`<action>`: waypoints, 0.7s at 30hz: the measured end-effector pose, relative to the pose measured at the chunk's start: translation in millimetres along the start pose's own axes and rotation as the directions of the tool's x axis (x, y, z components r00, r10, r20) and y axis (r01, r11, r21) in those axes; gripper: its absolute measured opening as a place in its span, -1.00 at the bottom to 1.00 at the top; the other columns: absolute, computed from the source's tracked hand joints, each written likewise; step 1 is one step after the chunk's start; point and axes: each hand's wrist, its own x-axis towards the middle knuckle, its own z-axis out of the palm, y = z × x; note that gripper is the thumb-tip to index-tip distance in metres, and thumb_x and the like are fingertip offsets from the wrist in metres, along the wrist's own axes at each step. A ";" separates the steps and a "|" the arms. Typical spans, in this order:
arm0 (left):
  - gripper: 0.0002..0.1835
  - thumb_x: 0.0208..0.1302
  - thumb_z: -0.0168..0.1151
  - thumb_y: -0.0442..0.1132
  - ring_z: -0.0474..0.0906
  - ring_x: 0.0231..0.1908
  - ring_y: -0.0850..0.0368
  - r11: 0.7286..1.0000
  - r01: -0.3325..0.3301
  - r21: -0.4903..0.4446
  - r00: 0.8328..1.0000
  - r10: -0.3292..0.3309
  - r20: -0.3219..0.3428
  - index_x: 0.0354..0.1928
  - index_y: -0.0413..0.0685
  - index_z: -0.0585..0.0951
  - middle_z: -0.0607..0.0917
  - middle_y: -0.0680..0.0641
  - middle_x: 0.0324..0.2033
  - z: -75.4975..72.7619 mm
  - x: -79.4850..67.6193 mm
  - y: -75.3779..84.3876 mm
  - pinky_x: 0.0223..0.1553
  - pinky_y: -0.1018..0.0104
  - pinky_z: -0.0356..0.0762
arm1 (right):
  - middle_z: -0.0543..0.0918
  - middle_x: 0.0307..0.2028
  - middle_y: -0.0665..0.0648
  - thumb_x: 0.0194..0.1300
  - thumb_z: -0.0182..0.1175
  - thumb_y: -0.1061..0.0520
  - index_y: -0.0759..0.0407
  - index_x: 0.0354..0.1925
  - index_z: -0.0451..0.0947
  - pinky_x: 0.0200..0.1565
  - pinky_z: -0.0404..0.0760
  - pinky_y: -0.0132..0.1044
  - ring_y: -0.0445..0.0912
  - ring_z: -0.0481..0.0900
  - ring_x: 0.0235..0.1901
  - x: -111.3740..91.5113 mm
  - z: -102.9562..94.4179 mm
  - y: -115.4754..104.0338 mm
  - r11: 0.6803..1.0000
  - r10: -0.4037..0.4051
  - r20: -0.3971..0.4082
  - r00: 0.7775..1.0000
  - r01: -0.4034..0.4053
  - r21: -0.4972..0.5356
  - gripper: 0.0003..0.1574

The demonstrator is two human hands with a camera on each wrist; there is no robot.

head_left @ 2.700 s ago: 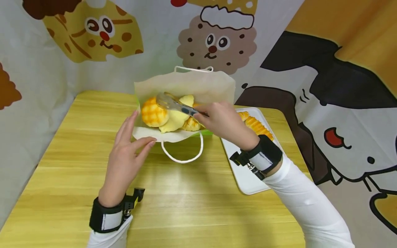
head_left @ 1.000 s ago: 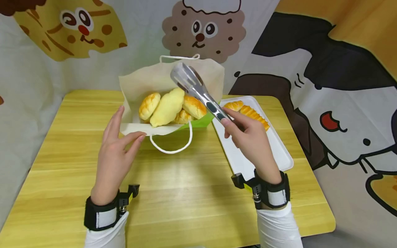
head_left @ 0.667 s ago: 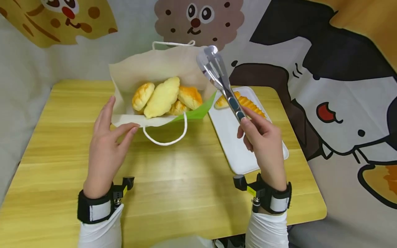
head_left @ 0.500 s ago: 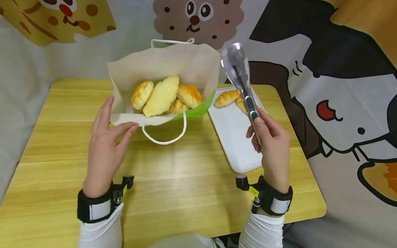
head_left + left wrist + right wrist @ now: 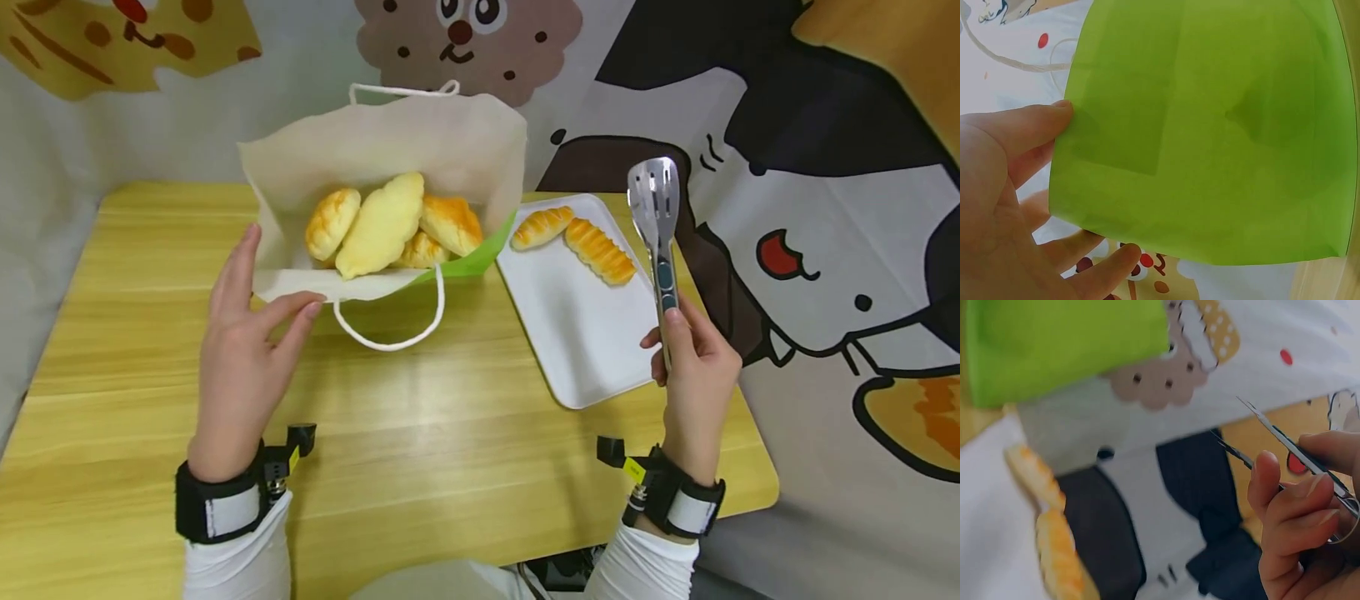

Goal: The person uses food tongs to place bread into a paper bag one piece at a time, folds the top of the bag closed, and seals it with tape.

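My left hand (image 5: 243, 358) pinches the front rim of a paper bag (image 5: 420, 125) at its left corner. The bag's cream inside faces me; its green outer side (image 5: 1210, 125) fills the left wrist view. Inside lie several breads, among them a pale ridged one (image 5: 382, 225) on top and a glossy golden one (image 5: 453, 223). Out to the right, my right hand (image 5: 693, 375) holds metal tongs (image 5: 656, 225) upright by the handle. Their arms stand slightly apart in the right wrist view, with nothing between the tips (image 5: 1241, 403).
Just right of the bag, a white tray (image 5: 585, 350) carries two browned rolls (image 5: 600, 250) at its far end. White cord handles (image 5: 390, 346) stick out from the bag's front and back. A printed cloth (image 5: 810, 250) hangs behind the wooden table (image 5: 420, 467).
The tongs have come up out of the bag and swung right past the tray in my right hand. The round crosshatched bun seen earlier no longer shows. My left hand keeps its pinch.
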 end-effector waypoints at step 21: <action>-0.88 0.13 0.44 -0.46 0.08 0.53 -0.12 1.000 -0.001 -0.025 1.000 0.001 -0.010 -0.27 -0.36 0.76 0.22 -0.06 0.53 3.4 2.3 3.0 0.53 -0.11 0.02 | 0.61 -0.53 0.00 0.41 0.20 -0.20 0.02 0.23 0.60 -0.67 0.38 -0.44 -0.16 0.35 -0.73 16.5 -45.2 81.7 0.892 0.362 -0.169 0.917 -0.394 -0.221 -0.45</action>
